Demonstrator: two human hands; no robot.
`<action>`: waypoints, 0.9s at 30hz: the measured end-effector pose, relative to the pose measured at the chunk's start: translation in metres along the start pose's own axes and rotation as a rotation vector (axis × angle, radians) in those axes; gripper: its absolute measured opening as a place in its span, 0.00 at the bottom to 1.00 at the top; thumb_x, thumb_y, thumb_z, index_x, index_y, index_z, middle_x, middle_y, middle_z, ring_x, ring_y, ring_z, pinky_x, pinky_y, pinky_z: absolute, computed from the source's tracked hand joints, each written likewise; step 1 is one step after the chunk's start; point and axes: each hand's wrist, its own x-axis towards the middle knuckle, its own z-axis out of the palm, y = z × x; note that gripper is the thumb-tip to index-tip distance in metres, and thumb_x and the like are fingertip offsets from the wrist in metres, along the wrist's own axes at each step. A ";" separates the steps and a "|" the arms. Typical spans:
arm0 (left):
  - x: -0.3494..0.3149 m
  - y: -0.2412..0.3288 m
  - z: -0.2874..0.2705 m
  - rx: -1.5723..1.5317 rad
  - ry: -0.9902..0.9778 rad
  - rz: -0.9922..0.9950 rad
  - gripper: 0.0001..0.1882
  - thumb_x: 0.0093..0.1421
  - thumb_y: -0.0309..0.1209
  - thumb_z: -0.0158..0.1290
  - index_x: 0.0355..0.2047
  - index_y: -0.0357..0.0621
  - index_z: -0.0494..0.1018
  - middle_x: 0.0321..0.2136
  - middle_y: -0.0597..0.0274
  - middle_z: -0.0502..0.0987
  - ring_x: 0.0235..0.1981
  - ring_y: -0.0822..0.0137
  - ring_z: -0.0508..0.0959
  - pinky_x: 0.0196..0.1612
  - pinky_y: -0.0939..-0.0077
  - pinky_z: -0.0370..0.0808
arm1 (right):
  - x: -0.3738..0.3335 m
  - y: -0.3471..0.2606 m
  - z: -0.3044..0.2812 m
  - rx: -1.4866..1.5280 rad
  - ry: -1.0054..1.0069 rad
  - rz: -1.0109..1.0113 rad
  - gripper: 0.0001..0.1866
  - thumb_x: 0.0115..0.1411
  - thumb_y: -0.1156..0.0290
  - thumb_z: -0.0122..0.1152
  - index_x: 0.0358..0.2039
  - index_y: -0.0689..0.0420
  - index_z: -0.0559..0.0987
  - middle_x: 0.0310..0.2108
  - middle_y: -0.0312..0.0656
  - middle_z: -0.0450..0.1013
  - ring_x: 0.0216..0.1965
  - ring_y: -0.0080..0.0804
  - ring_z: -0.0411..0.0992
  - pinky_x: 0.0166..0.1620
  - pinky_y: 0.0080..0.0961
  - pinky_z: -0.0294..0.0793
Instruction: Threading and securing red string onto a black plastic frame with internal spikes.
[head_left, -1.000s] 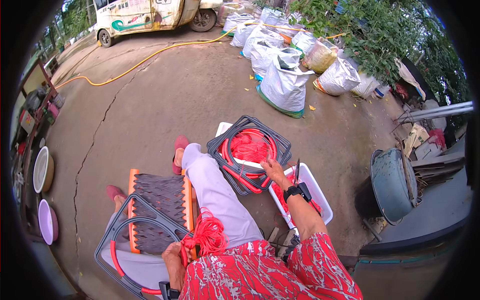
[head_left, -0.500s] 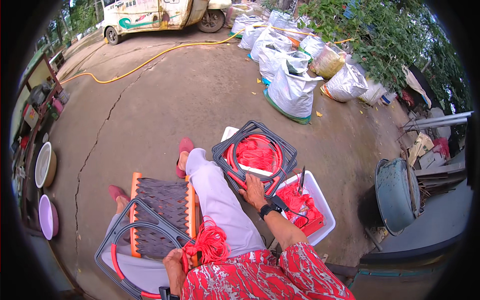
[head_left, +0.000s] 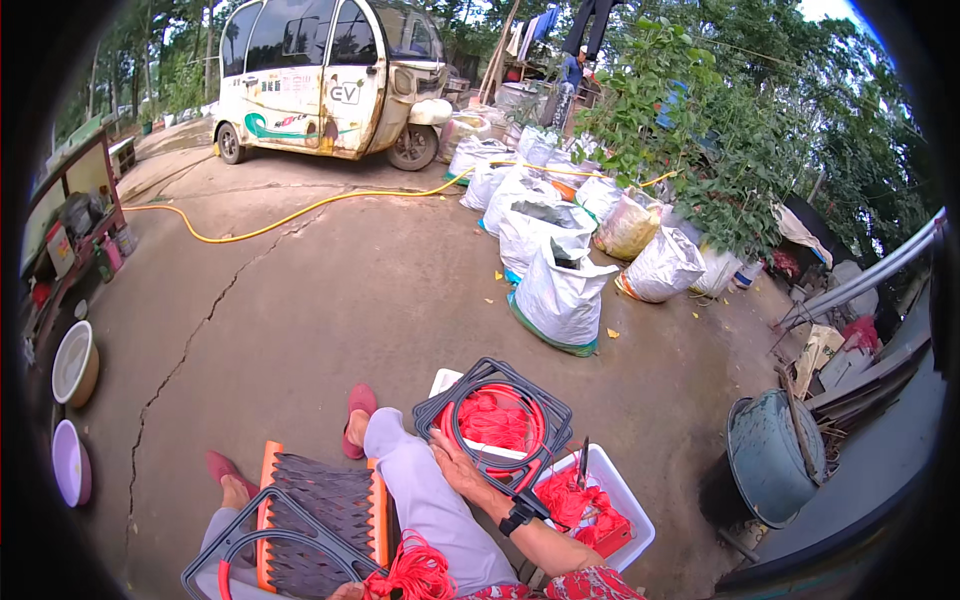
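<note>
At the lower edge, my left hand point(head_left: 348, 592) is mostly cut off, its visible part closed at the rim of a dark grey square frame point(head_left: 300, 520) with a round inner ring, partly wrapped in red. A loose bundle of red cord point(head_left: 415, 570) hangs beside it. The frame rests over my lap and an orange-edged folding stool with a woven dark seat point(head_left: 315, 500). My right hand point(head_left: 457, 466) lies with fingers stretched along the near left edge of stacked grey frames point(head_left: 545, 403) with red rings. These sit on a white tub holding red cord point(head_left: 495, 420).
Right of my knee, a second white tub point(head_left: 640, 500) holds red cord and a dark-handled tool. White sacks point(head_left: 560, 300) line the far right, near a yellow hose point(head_left: 330, 200) and a parked white vehicle point(head_left: 300, 100). Basins point(head_left: 70, 460) stand left; a large blue-grey pot point(head_left: 770, 460) stands right.
The view has tilted up, so my lap and hands sit lower in the picture. My right hand has shifted left along the stacked frames' edge, with its fingers straighter.
</note>
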 end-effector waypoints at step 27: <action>-0.129 -0.080 -0.014 -0.158 -0.145 -0.365 0.10 0.62 0.32 0.51 0.31 0.36 0.74 0.18 0.58 0.75 0.13 0.69 0.71 0.18 0.81 0.68 | -0.060 -0.047 0.023 -0.431 0.093 -0.083 0.56 0.52 0.49 0.65 0.66 0.68 0.41 0.65 0.65 0.47 0.67 0.54 0.47 0.66 0.39 0.50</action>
